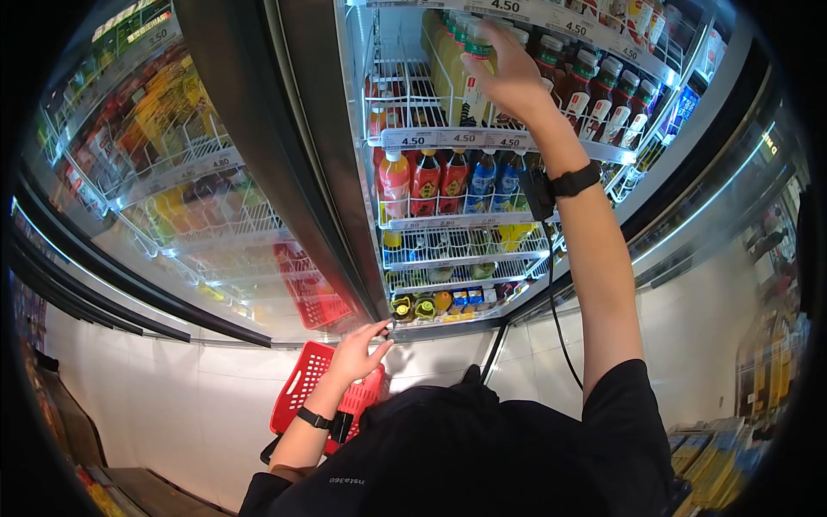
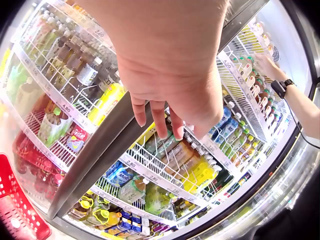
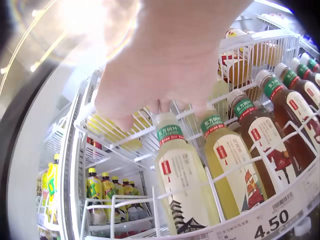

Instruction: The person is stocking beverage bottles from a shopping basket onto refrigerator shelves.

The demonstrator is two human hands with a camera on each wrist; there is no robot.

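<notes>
Up on the top shelf (image 1: pixel 482 138) of the open cooler, the right hand (image 1: pixel 508 73) is closing its fingers over the cap and neck of a pale yellow bottle (image 3: pixel 182 185) at the front of the wire rack — the wrist view shows the fingertips sitting on the cap, though how firmly they are gripping I cannot tell. The left hand (image 1: pixel 357 353) is hanging low with relaxed, straight fingers, holding nothing, just above the red basket (image 1: pixel 301 383) and near the edge of the glass door (image 1: pixel 215 215).

Risks, as I judge them: a grip by the cap alone may be slipping on a cold, possibly wet bottle, and lifting it over the rack's front wire could be knocking the neighbouring yellow bottle (image 3: pixel 227 170) or the brown tea bottles (image 3: pixel 280 125) forward. The door, unheld, may be swinging back against the arm.

Writing is readable in places — the shelf tag under the bottle is showing "4.50", repeated along that rail, lower rails are showing "2.80" and the door's shelves "4.80". The green neck bands carry Chinese characters I cannot read with confidence.
</notes>
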